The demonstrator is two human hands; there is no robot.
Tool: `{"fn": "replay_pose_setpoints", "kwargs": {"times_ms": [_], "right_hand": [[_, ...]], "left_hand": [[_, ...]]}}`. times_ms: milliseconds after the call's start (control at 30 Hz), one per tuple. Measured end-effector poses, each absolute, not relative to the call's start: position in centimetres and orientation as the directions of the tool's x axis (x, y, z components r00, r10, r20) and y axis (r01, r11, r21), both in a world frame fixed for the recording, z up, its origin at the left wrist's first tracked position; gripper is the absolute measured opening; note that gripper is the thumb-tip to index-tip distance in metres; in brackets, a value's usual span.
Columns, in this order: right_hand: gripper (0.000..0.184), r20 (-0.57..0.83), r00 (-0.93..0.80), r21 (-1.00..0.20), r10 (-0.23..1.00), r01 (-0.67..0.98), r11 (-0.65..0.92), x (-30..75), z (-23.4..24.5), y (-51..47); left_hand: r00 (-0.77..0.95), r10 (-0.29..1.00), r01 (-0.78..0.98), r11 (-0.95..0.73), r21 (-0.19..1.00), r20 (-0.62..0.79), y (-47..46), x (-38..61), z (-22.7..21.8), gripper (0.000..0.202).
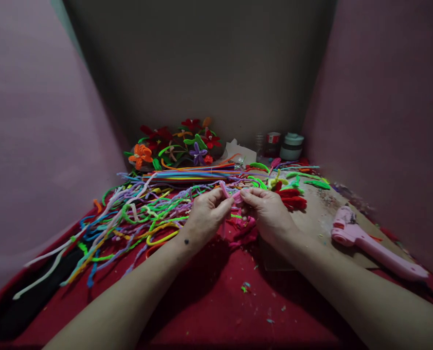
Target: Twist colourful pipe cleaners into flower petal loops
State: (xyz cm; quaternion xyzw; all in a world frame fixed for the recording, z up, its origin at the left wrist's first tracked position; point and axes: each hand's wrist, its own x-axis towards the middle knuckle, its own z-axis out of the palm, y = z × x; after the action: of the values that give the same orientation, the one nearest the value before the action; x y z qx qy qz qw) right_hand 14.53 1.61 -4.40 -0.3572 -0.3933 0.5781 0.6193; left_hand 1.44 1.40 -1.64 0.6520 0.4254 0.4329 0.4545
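Observation:
Between my two hands is a pink pipe cleaner (pixel 224 189), folded or bunched into a small piece. My left hand (pixel 209 214) pinches one side of it between thumb and fingers. From the other side my right hand (pixel 265 210) grips it the same way, and the fingertips of both hands nearly meet. Part of the pink piece is hidden by the fingers. Below and just behind the hands, dark pink pipe cleaner pieces (pixel 243 234) lie on the red cloth (pixel 216 301).
Loose coloured pipe cleaners (pixel 129 218) spread over the left. Behind them lie a straight bundle (pixel 194 175) and finished flowers (pixel 141 155). On the right, a pink glue gun (pixel 377 248) rests on a cardboard sheet (pixel 322 214) near red petals (pixel 292 199). A lidded jar (pixel 291 147) stands at the back.

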Motion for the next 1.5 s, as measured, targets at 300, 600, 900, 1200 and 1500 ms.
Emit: {"fn": "replay_pose_setpoints", "kwargs": {"times_ms": [300, 600, 900, 1200, 1500], "right_hand": [[0.016, 0.158, -0.031, -0.919, 0.987, -0.371, 0.135, 14.7, -3.7, 1.5], [0.012, 0.149, -0.003, -0.921, 0.989, -0.364, 0.137, 14.6, -4.2, 1.5], [0.011, 0.208, -0.019, -0.922, 0.978, -0.337, 0.19, 14.5, -4.2, 1.5], [0.015, 0.076, -0.111, -0.915, 0.991, -0.402, 0.025, 14.5, -4.1, 1.5], [0.012, 0.022, -0.193, -0.939, 0.981, -0.341, -0.046, 14.6, -3.6, 1.3]], "left_hand": [[0.269, 0.955, 0.092, -0.159, 0.983, 0.129, 1.9, 1.1, -1.5, 0.022], [0.298, 0.935, 0.262, -0.271, 0.926, 0.19, 1.2, 1.3, -1.8, 0.021], [0.262, 0.963, 0.169, -0.108, 0.98, 0.061, 1.6, 1.3, -1.7, 0.021], [0.333, 0.942, -0.047, -0.031, 0.998, 0.045, 2.2, 0.6, -1.8, 0.02], [0.339, 0.92, 0.104, -0.245, 0.964, 0.197, 2.2, 0.6, -2.0, 0.008]]}}
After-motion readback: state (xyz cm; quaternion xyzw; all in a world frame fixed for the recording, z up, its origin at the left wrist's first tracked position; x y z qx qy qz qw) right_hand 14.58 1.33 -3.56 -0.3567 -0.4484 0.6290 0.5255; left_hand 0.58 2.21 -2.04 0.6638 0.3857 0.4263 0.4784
